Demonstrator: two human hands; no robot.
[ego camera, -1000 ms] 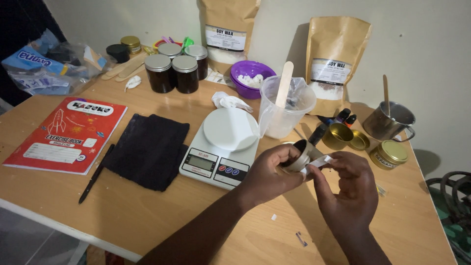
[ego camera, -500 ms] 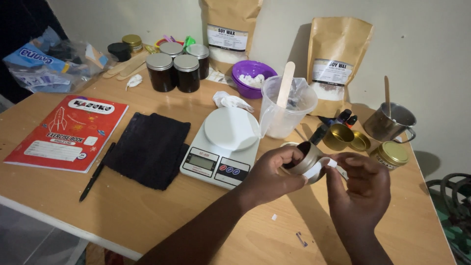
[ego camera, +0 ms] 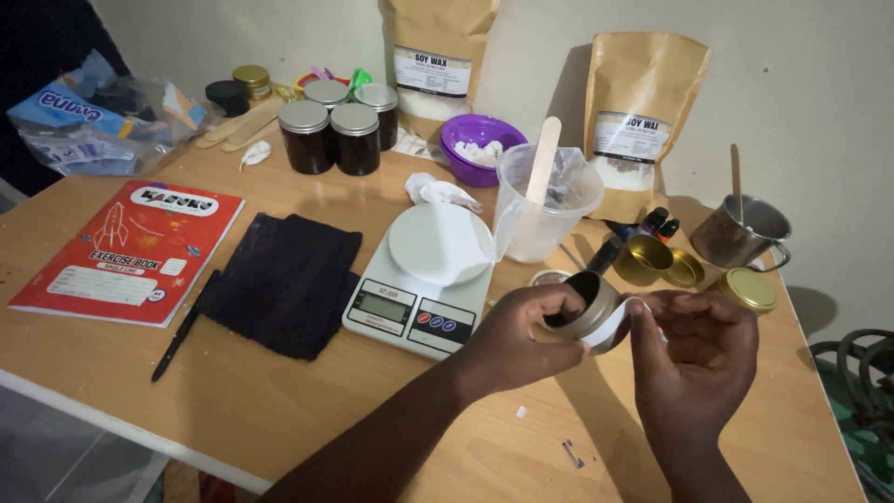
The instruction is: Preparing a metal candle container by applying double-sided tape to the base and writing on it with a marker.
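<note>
Two hands on small round gold tin [ego camera: 587,307], tilted, dark inside, left hand [ego camera: 512,340] fingers gripping it, right hand [ego camera: 698,359] fingers pinching its underside

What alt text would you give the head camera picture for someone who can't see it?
Two hands hold a small round tin over a wooden table: the left hand grips it, the right hand pinches a white strip at its side. A kitchen scale, jars and a red notebook lie nearby.

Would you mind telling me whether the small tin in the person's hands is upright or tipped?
Tipped: the tin lies on its side in the left hand, its dark open mouth facing left, while the right hand touches its base.
</note>
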